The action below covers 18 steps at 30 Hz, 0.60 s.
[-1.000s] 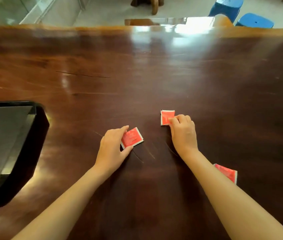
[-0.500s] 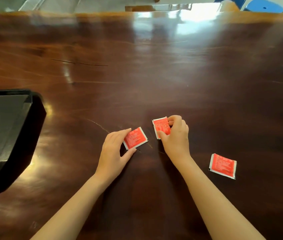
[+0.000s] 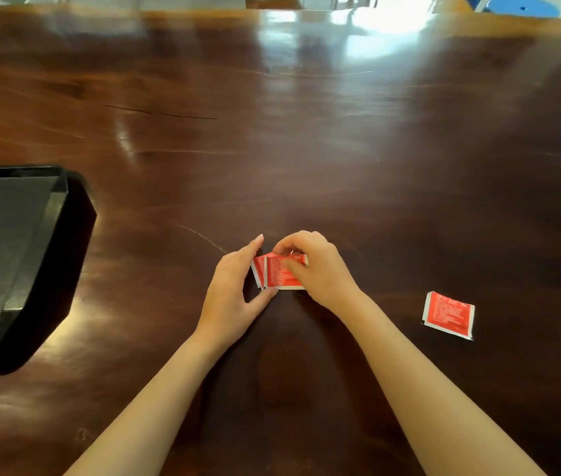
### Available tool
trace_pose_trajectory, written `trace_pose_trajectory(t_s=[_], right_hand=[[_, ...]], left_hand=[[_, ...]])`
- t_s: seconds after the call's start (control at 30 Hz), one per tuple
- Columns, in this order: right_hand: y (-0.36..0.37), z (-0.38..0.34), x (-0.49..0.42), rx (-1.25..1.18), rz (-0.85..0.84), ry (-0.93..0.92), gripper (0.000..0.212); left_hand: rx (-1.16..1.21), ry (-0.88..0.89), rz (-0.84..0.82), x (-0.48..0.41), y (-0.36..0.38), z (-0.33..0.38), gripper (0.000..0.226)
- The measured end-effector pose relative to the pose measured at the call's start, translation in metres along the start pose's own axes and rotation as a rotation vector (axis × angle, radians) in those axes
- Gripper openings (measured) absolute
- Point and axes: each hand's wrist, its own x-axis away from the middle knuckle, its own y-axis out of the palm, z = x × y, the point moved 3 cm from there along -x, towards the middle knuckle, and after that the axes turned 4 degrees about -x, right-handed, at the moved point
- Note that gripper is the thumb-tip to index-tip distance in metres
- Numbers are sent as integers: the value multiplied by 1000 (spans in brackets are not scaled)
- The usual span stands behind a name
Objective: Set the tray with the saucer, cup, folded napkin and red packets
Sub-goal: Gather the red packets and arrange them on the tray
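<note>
Left hand (image 3: pixel 232 298), right hand (image 3: pixel 322 269), packets (image 3: pixel 277 274) pinched between

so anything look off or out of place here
One red packet lies alone on the table, off to the right of both hands, while the left hand and right hand pinch the other two packets together. The table also has a thin crack further away. Nothing spilled.
</note>
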Motion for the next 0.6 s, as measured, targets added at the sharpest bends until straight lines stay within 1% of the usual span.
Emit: trace_pose_trajectory(t_s=[0.07,0.1,0.17,0.23,0.3,0.33,0.37,0.4,0.43,0.47,0.5,0.6], right_hand=[[4,1,-2,77,107,-47,20],[4,2,0,91,157,-34,22],[1,3,9,68,225,33,27],[-14,7,30,57,317,100,31],[-41,21,61,189,441,184,33],[-57,31,77,281,487,261,35],[-73,43,93,365,500,377,39],[-87,56,108,430,477,518,44],[-98,66,120,476,430,643,48],[-105,74,128,505,379,720,51],[-109,79,132,514,339,742,52],[-111,81,130,483,311,669,46]], left_hand=[[-45,38,13,0,0,-1,67],[-65,56,12,-1,1,-1,62],[-94,69,18,0,1,-4,55],[-96,73,25,0,2,-4,53],[-90,70,25,-1,2,-3,53],[-93,69,25,-1,2,-2,53],[-98,69,26,-1,3,-1,53],[-102,70,27,-1,3,-1,52],[-101,70,28,-1,3,0,52],[-98,69,28,-1,3,1,52],[-95,67,26,0,3,2,51],[-83,46,-1,-2,0,5,50]])
